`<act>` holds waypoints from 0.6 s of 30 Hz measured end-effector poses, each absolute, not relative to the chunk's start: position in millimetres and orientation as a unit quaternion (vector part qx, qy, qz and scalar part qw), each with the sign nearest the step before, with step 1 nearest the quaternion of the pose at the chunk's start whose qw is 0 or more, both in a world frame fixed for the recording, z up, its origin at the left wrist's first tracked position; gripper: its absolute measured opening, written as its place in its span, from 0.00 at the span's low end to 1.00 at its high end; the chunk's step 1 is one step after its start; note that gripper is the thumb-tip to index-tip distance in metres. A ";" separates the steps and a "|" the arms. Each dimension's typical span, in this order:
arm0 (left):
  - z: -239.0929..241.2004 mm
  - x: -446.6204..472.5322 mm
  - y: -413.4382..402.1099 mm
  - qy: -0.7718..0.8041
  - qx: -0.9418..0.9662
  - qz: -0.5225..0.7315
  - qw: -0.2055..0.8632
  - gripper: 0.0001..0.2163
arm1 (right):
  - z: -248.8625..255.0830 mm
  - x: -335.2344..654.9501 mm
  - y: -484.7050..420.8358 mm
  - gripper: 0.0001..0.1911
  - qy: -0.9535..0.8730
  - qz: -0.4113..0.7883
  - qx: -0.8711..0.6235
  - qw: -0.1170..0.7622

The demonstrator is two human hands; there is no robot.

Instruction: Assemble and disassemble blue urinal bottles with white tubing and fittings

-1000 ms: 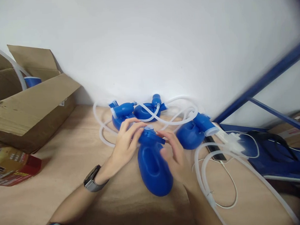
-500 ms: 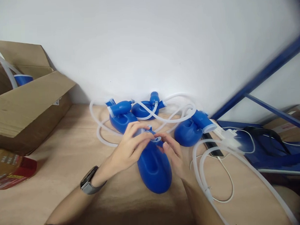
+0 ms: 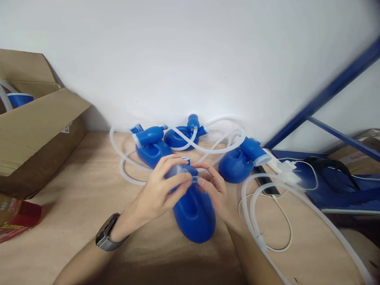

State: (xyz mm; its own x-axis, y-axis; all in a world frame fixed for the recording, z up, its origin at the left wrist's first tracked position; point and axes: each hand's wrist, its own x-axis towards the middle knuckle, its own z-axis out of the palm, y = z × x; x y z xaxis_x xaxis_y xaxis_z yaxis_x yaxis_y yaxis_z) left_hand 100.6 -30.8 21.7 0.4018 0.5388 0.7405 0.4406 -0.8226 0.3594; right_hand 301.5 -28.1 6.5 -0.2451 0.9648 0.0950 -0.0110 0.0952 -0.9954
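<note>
A blue plastic urinal bottle (image 3: 194, 219) lies on the table before me, its neck end pointing away. My left hand (image 3: 165, 187) is closed around its neck, where a whitish translucent cap (image 3: 175, 171) shows between the fingers. On the other side, my right hand (image 3: 215, 189) pinches a small clear plastic fitting (image 3: 195, 179) at the bottle's upper end, and the left fingertips touch it too. Fingers hide part of the neck. Behind my hands lie similar bottles: one at left (image 3: 153, 150), one in the middle (image 3: 180, 137) and one at right (image 3: 236, 166), with whitish hoses (image 3: 209, 150) looping among them.
A cardboard box (image 3: 36, 131) at left contains a blue piece and hose. Near it lies a red-and-gold container (image 3: 16, 215). At right are a phone (image 3: 266, 182), a white power strip (image 3: 274, 161), cables, coiled hose (image 3: 316, 200) and a blue metal frame (image 3: 331, 92).
Both hands stay at the bottle's upper end. My right thumb and fingers have shifted onto the clear fitting, which has turned in the fingers. The whole view has moved slightly.
</note>
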 end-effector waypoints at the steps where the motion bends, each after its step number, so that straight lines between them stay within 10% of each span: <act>1: 22.5 100.1 -31.3 0.290 0.838 0.459 0.052 0.04 | 7.7 301.7 -28.2 0.17 -0.591 0.531 -0.405 0.453; 18: 15.4 94.8 -31.9 0.247 0.856 0.455 0.022 0.10 | 5.7 309.8 -35.8 0.22 -0.611 0.519 -0.411 0.435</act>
